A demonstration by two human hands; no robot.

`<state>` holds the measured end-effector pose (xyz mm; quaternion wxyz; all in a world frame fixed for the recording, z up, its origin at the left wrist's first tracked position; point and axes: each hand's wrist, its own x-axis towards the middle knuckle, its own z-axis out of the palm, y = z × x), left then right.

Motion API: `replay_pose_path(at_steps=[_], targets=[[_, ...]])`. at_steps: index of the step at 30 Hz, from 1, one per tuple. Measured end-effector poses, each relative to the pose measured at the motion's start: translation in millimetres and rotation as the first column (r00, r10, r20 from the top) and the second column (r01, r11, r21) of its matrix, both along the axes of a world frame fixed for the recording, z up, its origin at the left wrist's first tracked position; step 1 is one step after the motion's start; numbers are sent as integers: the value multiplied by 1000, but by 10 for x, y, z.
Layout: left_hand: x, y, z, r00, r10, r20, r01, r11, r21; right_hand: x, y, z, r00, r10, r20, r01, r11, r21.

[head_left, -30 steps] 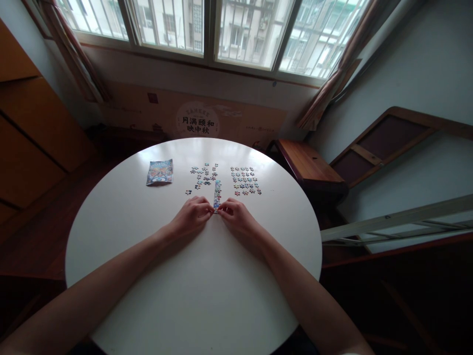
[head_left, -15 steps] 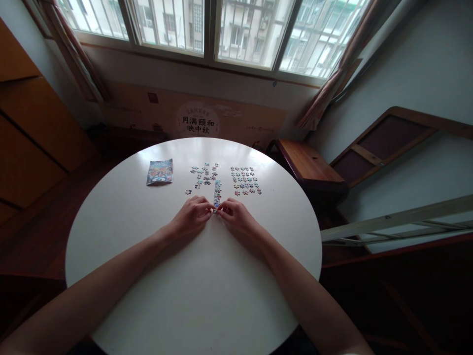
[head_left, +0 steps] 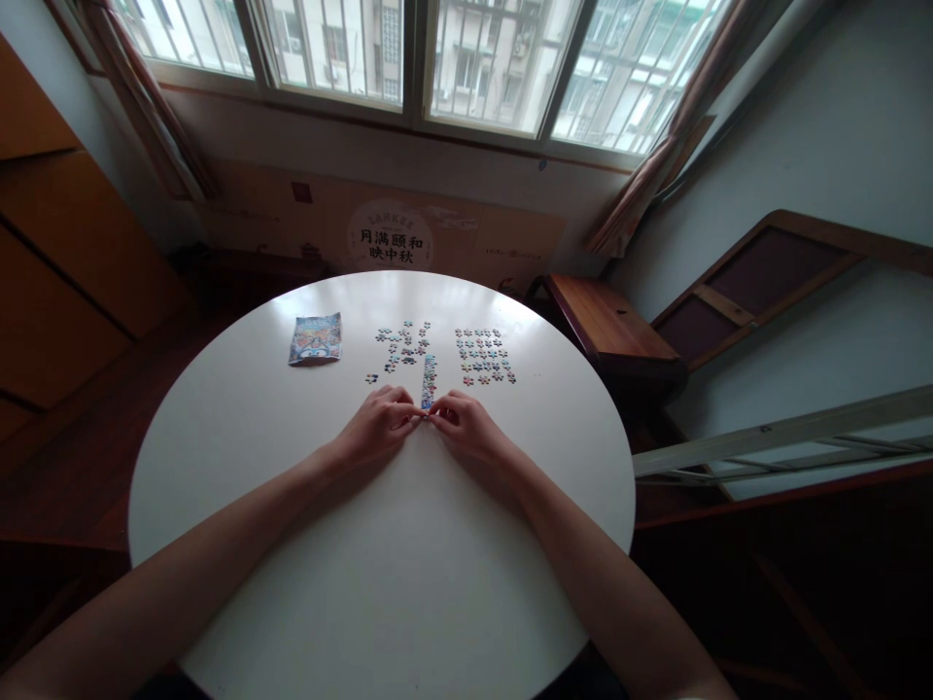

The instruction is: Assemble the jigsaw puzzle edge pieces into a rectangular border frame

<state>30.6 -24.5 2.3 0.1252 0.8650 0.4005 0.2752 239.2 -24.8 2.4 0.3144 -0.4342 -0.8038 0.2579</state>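
A narrow strip of joined jigsaw pieces lies on the white round table, running away from me. At its near end, a small jigsaw piece is mostly covered by my fingertips. My left hand pinches it from the left, thumb and forefinger closed. From the right, my right hand closes its thumb and forefinger on the same piece. Whether that piece is locked into the strip I cannot tell. Loose jigsaw pieces are scattered left of the strip, and more jigsaw pieces lie in rows to its right.
A colourful picture sheet lies on the round table at the far left. Beyond the table's right edge stands a wooden stool or bench. Behind the table are a printed panel and barred windows.
My fingertips have shifted very slightly around the small piece, which shows less between them now. The strip, loose pieces and picture sheet stay in place.
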Motion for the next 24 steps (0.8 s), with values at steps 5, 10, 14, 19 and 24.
replay_pose_path(at_steps=[5,10,14,19,24], targets=[[3,-11,20,1000,-3,-2,3,1000,0,-2,-1,-2,1000,8,-11,-8,1000,-2],[1,-22,18,1000,2,-22,-2,1000,24,-5,-10,23,1000,0,-7,0,1000,-12],[-1,-23,8,999,17,-33,-16,999,37,2,-5,7,1000,-1,-3,1,1000,-12],[-2,-22,14,1000,13,-19,-12,1000,24,-1,3,-8,1000,9,-18,-9,1000,1],[0,-21,7,999,37,-6,-37,999,31,2,22,13,996,-62,-60,67,994,87]])
